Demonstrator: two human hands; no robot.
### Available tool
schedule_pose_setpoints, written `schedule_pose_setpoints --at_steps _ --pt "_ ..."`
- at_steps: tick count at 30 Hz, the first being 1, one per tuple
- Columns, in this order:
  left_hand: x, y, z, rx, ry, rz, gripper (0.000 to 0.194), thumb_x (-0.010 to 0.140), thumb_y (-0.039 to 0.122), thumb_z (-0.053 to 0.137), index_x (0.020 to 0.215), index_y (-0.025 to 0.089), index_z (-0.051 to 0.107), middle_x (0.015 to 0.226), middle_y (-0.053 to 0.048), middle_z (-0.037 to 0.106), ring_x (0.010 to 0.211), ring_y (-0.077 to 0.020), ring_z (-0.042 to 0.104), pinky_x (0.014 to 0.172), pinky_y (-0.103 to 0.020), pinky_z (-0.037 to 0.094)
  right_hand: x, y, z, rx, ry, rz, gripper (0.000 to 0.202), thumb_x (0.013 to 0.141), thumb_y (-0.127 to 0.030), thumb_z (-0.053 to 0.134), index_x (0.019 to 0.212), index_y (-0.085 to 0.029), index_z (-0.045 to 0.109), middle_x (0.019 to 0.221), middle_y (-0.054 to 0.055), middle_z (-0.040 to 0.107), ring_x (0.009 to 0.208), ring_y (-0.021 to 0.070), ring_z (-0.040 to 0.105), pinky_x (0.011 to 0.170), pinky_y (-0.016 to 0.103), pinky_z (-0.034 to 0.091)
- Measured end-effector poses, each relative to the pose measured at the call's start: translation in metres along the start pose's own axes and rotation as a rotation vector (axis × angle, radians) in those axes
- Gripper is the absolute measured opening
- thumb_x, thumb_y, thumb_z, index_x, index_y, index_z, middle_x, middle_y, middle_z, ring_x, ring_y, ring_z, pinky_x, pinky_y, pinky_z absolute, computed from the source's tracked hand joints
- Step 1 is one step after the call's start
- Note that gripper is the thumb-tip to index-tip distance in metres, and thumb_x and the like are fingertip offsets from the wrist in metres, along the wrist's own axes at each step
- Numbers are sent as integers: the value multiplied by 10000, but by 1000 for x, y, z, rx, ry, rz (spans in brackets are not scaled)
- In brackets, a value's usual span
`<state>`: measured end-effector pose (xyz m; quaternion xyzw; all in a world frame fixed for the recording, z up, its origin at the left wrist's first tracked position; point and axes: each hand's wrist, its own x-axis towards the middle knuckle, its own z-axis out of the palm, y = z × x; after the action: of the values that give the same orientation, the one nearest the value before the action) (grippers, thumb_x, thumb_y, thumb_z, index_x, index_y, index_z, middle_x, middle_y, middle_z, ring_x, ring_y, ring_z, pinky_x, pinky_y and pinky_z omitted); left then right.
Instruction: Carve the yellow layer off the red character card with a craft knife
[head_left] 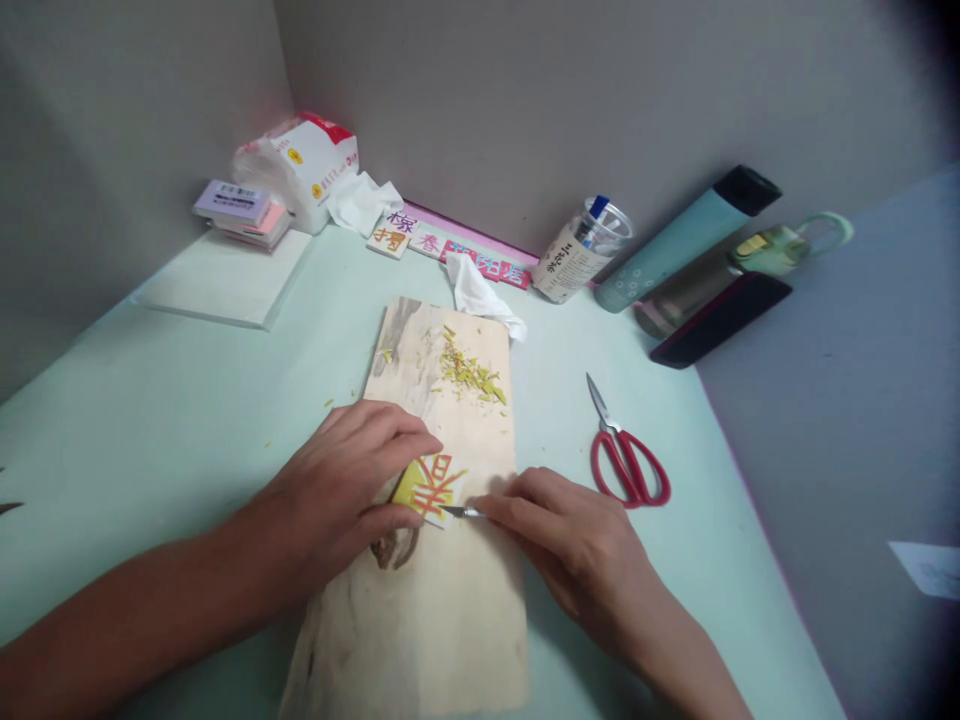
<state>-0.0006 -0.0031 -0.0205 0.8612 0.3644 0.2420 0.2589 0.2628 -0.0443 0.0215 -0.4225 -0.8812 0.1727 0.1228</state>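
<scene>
A small square block (pixel 435 484), yellow and white with a raised orange character on its face, lies on a long wooden board (pixel 465 620). My left hand (pixel 356 480) is closed on the block from the left, thumb and fingers pressing its edges. In my right hand (pixel 566 530) is a craft knife (pixel 469 512), pinched close to its blade. The blade's tip touches or nearly touches the block's lower right part. Yellow shavings (pixel 472 375) are heaped on the far end of the board.
Red-handled scissors (pixel 630 460) lie right of the board. Behind it are a crumpled tissue (pixel 480 295), carved character blocks (pixel 487 265) and a plastic cup of pens (pixel 574 255). Two bottles (pixel 686 240) and a dark phone-like slab (pixel 720 320) stand at right; a tissue pack (pixel 304 165) sits back left.
</scene>
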Motion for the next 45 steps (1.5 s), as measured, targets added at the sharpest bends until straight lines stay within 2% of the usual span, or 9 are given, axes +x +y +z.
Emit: schedule_pose_setpoints --at_steps 5,9,14,20,25,31,36,42,45 --pt "0 0 0 -3 -2 -15 412 904 243 716 1284 253 556 1263 -38 607 1200 -276 504 999 -402 369 -11 -2 2 42 34 23 315 1010 -96 466 1264 -205 617 1016 66 637 894 148 622 730 250 505" --pt "-1 0 1 -10 11 -14 425 895 232 721 1286 252 556 1258 -30 609 1188 -268 508 995 -398 370 -17 -3 4 -52 135 -10 333 990 -72 508 1280 -190 619 978 59 652 826 124 638 660 212 498" --pt "-1 0 -1 -19 0 -10 435 896 215 716 1291 258 540 1268 -21 593 1197 -257 494 1001 -386 361 -17 -8 7 -122 167 -17 304 1020 -94 472 1251 -189 645 959 54 676 770 111 644 642 209 496" --pt "0 1 -2 -23 -12 -35 400 916 201 680 1286 265 543 1254 -16 593 1192 -247 494 1004 -381 367 -17 -12 7 -142 113 5 311 1040 -119 437 1275 -195 627 994 66 678 792 126 654 652 227 512" --pt "0 2 -1 -28 -3 -25 398 913 201 680 1282 267 548 1251 -28 601 1184 -260 499 993 -398 377 -16 -14 5 -115 130 8 324 1032 -106 447 1306 -194 596 1008 70 675 815 135 658 665 230 518" --pt "1 2 -1 -25 3 -25 406 903 188 687 1280 258 555 1244 -23 603 1181 -259 506 996 -393 376 -17 -17 3 -116 23 33 338 1047 -106 400 1341 -189 545 1048 80 656 850 147 644 677 251 507" --pt "0 2 -1 -31 10 -16 425 900 180 699 1285 259 537 1248 -20 595 1189 -251 495 1000 -388 367 -15 -21 -1 -125 6 36 333 1059 -109 368 1321 -187 557 1025 68 657 816 130 626 675 239 498" --pt "-1 3 -1 -34 2 -22 404 914 176 669 1286 259 535 1251 -34 593 1190 -259 498 1003 -395 373 -3 -42 -4 -421 139 -105 385 1039 -97 311 1153 -71 677 844 93 718 662 159 643 558 256 509" --pt "0 3 -2 -34 7 -17 391 918 179 662 1281 255 539 1246 -34 592 1182 -256 500 995 -390 374 -3 -53 4 -573 157 -82 374 963 -46 369 1115 -49 711 847 102 751 616 155 661 510 240 507"
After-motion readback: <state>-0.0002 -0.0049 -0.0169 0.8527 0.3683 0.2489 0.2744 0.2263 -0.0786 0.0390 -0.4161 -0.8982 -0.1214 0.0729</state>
